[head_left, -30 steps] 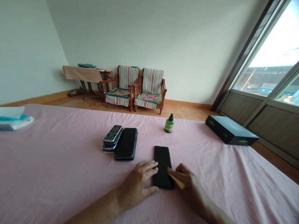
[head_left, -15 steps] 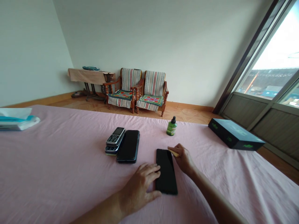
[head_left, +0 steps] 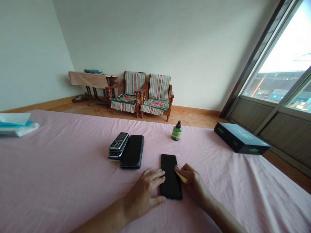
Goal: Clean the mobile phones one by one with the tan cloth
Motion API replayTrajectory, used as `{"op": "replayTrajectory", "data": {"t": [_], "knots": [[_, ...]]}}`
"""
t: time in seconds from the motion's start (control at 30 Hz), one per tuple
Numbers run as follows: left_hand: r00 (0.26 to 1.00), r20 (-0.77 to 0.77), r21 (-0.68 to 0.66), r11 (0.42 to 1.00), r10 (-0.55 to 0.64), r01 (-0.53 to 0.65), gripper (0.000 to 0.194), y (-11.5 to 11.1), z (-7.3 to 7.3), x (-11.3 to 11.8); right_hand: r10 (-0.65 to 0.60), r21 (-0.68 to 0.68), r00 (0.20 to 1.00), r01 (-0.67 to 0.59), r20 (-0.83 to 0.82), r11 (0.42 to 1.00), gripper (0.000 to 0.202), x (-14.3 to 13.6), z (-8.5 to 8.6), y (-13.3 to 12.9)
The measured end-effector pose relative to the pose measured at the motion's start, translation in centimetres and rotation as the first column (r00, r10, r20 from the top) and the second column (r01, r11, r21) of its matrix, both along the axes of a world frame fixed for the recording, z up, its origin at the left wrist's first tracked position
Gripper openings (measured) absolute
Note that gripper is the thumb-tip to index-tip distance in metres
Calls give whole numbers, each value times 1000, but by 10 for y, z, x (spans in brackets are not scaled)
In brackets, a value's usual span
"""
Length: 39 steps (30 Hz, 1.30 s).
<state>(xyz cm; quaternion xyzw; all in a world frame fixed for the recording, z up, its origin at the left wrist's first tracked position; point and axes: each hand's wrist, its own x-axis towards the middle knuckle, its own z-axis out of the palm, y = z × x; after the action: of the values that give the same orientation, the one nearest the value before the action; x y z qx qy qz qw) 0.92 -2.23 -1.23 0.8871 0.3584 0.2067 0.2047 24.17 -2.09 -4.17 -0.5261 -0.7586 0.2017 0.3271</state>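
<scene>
Two hands are helping: your open left hand [head_left: 144,191] is steadying the nearest phone [head_left: 171,183] on the pink sheet [head_left: 73,187] while your right hand [head_left: 194,184] is pinching a yellow cloth or pad [head_left: 182,178] at its edge, ideally pressing lightly.

The left grip [head_left: 145,191] lies palm down, spread; the right grip [head_left: 193,182] pinches

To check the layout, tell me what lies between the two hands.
The head view shows a dark phone lying flat on the pink cloth between the left hand and right hand, which holds a yellowish piece at the phone's right edge.
</scene>
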Motion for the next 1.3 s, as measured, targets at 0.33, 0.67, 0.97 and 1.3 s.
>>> {"op": "replayTrajectory", "data": {"t": [0.33,0.67,0.97,1.3], "knots": [[999,32,36,999,-13,11,52,1,-3,-2,16,137,975,-48,223,989,38,4,-15,-60],[996,32,78,994,-83,81,57,1,-1,-6,99,321,910,-242,403,916,20,-26,25,-55],[996,4,80,993,-92,91,60,2,2,-7,130,312,902,-274,413,910,20,-35,23,-57],[996,22,83,993,-86,84,59,-1,0,-6,102,276,885,-249,455,928,24,-38,23,-58]]}}
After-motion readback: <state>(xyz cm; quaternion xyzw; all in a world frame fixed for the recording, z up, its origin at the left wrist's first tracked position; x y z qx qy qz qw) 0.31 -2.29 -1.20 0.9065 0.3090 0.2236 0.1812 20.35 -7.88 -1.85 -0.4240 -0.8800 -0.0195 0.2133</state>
